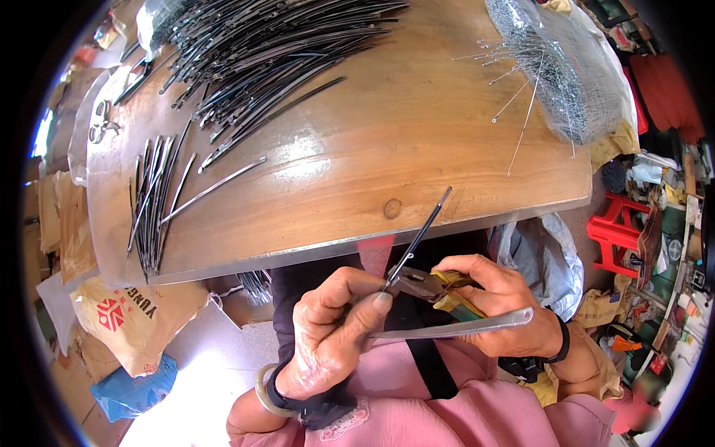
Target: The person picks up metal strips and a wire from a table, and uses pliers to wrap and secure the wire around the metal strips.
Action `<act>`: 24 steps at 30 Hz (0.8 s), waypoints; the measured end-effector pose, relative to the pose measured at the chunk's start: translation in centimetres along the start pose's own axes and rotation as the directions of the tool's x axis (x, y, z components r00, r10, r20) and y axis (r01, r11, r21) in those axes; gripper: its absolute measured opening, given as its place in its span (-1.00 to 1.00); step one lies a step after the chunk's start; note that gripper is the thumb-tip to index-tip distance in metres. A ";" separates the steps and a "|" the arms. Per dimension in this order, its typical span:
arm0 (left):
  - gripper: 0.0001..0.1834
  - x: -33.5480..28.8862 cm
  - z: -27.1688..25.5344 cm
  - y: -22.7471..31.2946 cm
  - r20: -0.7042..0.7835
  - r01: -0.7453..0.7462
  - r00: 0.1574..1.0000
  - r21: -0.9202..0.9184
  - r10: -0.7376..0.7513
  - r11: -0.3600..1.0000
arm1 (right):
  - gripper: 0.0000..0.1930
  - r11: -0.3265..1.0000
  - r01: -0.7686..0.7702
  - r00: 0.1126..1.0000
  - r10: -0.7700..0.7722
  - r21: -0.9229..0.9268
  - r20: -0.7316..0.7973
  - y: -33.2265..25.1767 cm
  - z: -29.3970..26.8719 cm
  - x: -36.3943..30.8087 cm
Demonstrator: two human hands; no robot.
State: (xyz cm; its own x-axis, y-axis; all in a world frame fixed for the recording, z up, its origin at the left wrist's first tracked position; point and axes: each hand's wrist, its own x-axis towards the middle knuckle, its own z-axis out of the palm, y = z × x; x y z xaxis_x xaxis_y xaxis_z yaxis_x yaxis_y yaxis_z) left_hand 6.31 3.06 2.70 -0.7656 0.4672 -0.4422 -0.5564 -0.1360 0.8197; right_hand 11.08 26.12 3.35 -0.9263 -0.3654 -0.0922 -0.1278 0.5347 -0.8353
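In front of the table's near edge, my left hand (331, 328) pinches a thin black metal strip (426, 227) between thumb and fingers. The strip slants up and to the right, its far end over the tabletop. My right hand (495, 298) is wrapped round pliers (418, 284) with yellow handles. Their jaws meet the strip, or lie right beside it, just above my left thumb; the exact contact is too small to tell. A flat grey strip (462, 325) runs from under my left hand toward my right wrist. Whether it joins the black strip is hidden by my fingers.
On the wooden table (387, 134) lie a large heap of black strips (253, 59), a smaller bunch (153, 201) and dark metal pieces (103, 123). A plastic bag of thin wires (573, 89) is at far right. A red stool (618, 235) stands right, a paper bag (141, 320) lower left.
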 end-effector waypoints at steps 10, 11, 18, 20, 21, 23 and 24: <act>-0.94 0.0 -0.7 -0.8 -0.075 0.057 0.995 -0.068 -0.062 0.996 | -0.65 0.998 -0.006 0.999 0.009 -0.059 0.044 0.3 -0.1 0.7; -0.94 0.1 -0.7 -0.8 -0.068 0.051 0.996 -0.036 -0.053 0.998 | -0.65 0.999 -0.025 0.999 0.026 -0.044 0.035 0.3 -0.2 0.6; -0.97 0.2 -1.6 -1.6 -0.075 0.017 0.997 0.056 -0.012 0.998 | -0.66 0.982 0.029 0.987 0.002 -0.189 0.161 -0.2 0.5 1.5; -0.97 -0.1 -1.7 -1.8 -0.107 0.068 0.993 0.091 -0.058 0.994 | -0.66 0.968 0.082 0.982 -0.037 -0.237 0.187 0.4 1.2 1.3; -0.97 -0.4 -1.8 -1.7 -0.106 0.099 0.990 0.085 -0.090 0.991 | -0.66 0.978 0.103 0.982 -0.071 -0.181 0.175 0.6 1.2 1.8; -0.96 -0.4 -2.0 -1.0 -0.129 0.097 0.987 -0.011 -0.098 0.995 | -0.65 0.988 0.132 0.981 -0.118 -0.079 0.154 0.7 0.6 2.7; -0.94 -0.4 -2.2 -0.8 -0.108 0.092 0.989 -0.071 -0.099 0.993 | -0.65 0.986 0.157 0.977 -0.147 -0.054 0.155 0.7 0.4 3.1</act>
State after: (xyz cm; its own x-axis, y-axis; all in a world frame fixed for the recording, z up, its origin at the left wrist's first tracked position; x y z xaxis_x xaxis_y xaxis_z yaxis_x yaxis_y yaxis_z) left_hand 6.39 1.05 1.41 -0.7369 0.3815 -0.5581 -0.6460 -0.1541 0.7476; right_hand 8.23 25.06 2.24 -0.8310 -0.5539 -0.0516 -0.2907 0.5114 -0.8087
